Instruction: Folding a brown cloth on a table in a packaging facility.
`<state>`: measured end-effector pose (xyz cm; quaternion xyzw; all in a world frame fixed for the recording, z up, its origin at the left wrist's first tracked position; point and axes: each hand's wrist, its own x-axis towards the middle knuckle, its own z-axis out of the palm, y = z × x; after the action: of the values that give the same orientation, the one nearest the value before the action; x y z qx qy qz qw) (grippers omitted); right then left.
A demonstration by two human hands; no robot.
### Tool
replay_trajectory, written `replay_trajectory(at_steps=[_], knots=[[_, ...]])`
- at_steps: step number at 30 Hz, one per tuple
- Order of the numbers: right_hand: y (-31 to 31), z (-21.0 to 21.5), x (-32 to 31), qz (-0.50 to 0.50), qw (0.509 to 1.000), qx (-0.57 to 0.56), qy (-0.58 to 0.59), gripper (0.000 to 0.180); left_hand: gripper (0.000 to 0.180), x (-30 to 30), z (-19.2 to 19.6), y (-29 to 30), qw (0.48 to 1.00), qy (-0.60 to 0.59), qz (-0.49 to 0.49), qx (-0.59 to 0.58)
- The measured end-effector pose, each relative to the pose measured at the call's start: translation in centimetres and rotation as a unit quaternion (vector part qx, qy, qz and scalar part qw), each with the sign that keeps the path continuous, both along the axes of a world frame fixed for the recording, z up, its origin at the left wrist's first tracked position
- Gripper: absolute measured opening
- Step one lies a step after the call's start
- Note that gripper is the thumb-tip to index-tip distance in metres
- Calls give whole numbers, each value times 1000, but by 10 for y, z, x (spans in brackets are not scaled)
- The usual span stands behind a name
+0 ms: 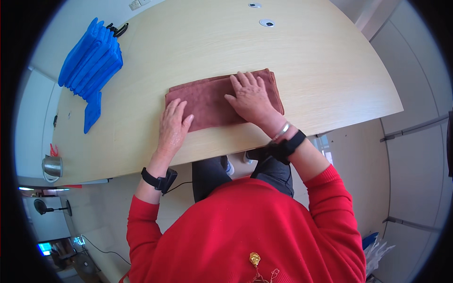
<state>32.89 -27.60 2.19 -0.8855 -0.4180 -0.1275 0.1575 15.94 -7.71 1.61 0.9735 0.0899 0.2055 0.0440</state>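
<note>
A folded reddish-brown cloth (207,104) lies flat near the front edge of the pale wooden table (188,47). Its layered edges show along the far side and at the right end. My left hand (172,126) rests on the cloth's left end, fingers stretched out. Toward the right end, my right hand (252,99) lies flat on top with its fingers spread. Neither hand grips the fabric; what lies under the palms is hidden.
A stack of folded blue cloths (92,61) stands at the far left, one blue piece (93,112) hanging off its near side. Two googly eyes (267,22) sit at the back. A metal mug (52,167) is by the left edge. Grey cabinets (415,75) line the right.
</note>
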Motion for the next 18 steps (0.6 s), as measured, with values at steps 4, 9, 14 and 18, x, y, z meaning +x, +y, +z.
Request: replay_trajectory(at_steps=[4,9,14,18], knots=[[-49,23,2,-86,994,33,55,61,49,0,1,40,997,-8,74,-27],[-83,3,8,-202,946,143,208,57,52,8,5,54,959,79,182,-202],[-80,2,13,-172,897,237,331,47,51,7,-3,57,946,52,177,-266],[-71,-10,23,-153,883,282,343,42,50,8,-4,57,939,10,181,-294]])
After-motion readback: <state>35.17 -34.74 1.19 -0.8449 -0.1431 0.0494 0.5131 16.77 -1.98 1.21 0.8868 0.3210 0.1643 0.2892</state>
